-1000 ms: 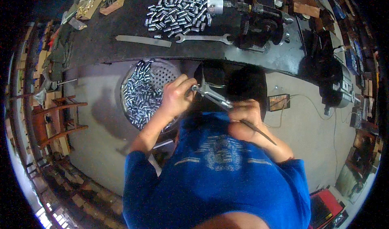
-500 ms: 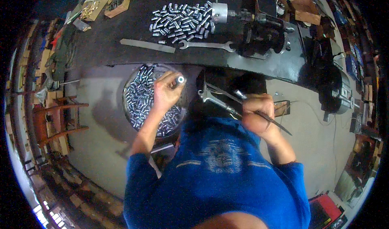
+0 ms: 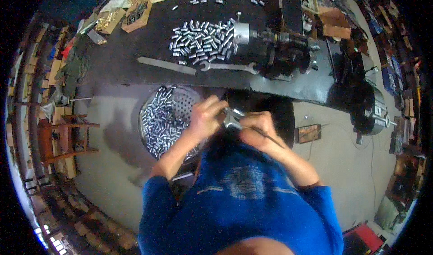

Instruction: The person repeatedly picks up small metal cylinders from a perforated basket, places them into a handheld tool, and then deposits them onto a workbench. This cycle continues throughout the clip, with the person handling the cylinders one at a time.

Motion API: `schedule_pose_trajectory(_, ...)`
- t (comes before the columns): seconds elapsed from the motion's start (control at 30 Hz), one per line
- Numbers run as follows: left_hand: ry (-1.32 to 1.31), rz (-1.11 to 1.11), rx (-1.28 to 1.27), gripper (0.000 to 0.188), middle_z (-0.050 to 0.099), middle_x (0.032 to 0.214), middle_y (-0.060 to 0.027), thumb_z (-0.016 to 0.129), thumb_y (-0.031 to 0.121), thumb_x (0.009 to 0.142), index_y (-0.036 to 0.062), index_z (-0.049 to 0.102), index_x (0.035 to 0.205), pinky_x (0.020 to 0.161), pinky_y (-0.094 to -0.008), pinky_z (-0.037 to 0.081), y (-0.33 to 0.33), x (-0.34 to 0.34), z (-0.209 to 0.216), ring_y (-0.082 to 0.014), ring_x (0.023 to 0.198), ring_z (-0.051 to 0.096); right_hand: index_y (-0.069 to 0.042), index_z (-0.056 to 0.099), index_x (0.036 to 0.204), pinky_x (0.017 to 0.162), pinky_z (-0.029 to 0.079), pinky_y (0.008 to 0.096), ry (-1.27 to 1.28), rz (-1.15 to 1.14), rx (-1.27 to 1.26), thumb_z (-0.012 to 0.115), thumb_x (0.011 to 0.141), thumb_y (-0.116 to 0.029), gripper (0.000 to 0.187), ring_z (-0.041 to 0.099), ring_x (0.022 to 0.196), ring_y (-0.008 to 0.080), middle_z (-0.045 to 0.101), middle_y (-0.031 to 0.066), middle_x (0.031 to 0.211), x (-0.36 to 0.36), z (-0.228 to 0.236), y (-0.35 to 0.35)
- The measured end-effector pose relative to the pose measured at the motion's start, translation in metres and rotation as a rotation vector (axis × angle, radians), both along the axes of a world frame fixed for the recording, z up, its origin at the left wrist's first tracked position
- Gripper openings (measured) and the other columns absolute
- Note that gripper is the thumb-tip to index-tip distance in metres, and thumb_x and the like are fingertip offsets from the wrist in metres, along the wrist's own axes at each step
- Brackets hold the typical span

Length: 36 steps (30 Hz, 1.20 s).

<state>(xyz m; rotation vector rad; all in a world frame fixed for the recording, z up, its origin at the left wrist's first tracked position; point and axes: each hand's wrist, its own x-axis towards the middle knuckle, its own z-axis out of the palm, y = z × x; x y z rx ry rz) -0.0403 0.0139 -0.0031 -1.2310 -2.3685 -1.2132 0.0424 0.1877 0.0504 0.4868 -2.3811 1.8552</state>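
Metal sleeve (image 3: 237, 113) btwn the two hands, on the near side of the tabletop (image 3: 122, 70); slip risk.
L hand (image 3: 208, 118): grip curled in close to the sleeve, can't tell what it's pinching. R hand (image 3: 258, 127): grip clenched on a thin dark rod (image 3: 271, 138), w/ the sleeve by its fingertips. Poss. trouble: smooth metal could slide if the pinch is loose, & a dropped pc might get lost among the loose sleeves (image 3: 158, 119) in the perforated pan (image 3: 182, 102), just L of the hands. Rod could jab the L hand if it skids, b/c they're v. close. Further out, open-end wrench (image 3: 230, 67) lies near a sleeve pile (image 3: 203, 40); a knock might scatter pcs.
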Motion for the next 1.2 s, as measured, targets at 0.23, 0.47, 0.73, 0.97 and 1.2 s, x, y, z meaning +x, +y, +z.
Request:
schedule_pose_trajectory(0.23,-0.047,-0.006,-0.071,0.023,0.054,0.069,-0.0077,0.065,0.003,0.055,0.0047,0.062,0.078,0.05,-0.0341,0.045,0.022,-0.001,-0.006,-0.0257,0.058,0.056,-0.002,0.043,0.054,0.044,0.032,0.0359,0.038,-0.13,0.024,0.057,0.06,-0.01,0.018,0.045,0.046,0.0278,0.043,0.0133,0.052,0.001,-0.029,0.01)
schedule_pose_trajectory(0.47,-0.01,0.236,-0.235,0.02,0.058,0.063,-0.0114,0.066,0.019,0.064,0.0065,0.065,0.079,0.056,-0.0386,0.047,0.023,-0.102,0.002,-0.0277,0.06,0.058,-0.005,0.043,0.051,0.043,0.03,0.0311,0.029,-0.357,0.192,0.055,0.06,-0.009,0.016,0.042,0.046,0.0198,0.042,0.0076,0.051,0.052,-0.025,0.054)
schedule_pose_trajectory(0.73,-0.082,0.509,-0.345,0.029,0.063,0.087,-0.0157,0.063,0.021,0.068,0.0101,0.063,0.094,0.073,-0.0418,0.048,0.034,-0.223,0.015,-0.0309,0.084,0.061,-0.004,0.044,0.05,0.044,0.031,0.0297,-0.043,-0.285,0.161,0.055,0.06,-0.008,0.015,0.043,0.047,0.0179,0.043,0.0069,0.05,0.066,-0.037,0.042)
schedule_pose_trajectory(0.97,-0.172,0.501,-0.098,0.032,0.061,0.073,-0.0161,0.063,0.023,0.071,0.0067,0.061,0.099,0.063,-0.04,0.046,-0.006,-0.202,0.018,-0.0326,0.072,0.06,-0.003,0.04,0.049,0.042,0.028,0.0304,0.002,-0.501,0.177,0.051,0.057,-0.001,0.014,0.04,0.044,0.0179,0.038,0.0081,0.047,0.067,-0.042,0.03)
schedule_pose_trajectory(1.2,-0.322,0.713,0.135,0.024,0.058,0.059,-0.0121,0.062,0.012,0.072,0.0034,0.062,0.095,0.052,-0.0316,0.044,-0.137,-0.098,-0.036,-0.0205,0.053,0.058,-0.004,0.035,0.045,0.041,0.023,0.0291,-0.054,-0.301,0.152,0.05,0.061,-0.002,0.022,0.034,0.04,0.0144,0.035,0.005,0.044,0.065,-0.05,0.022)
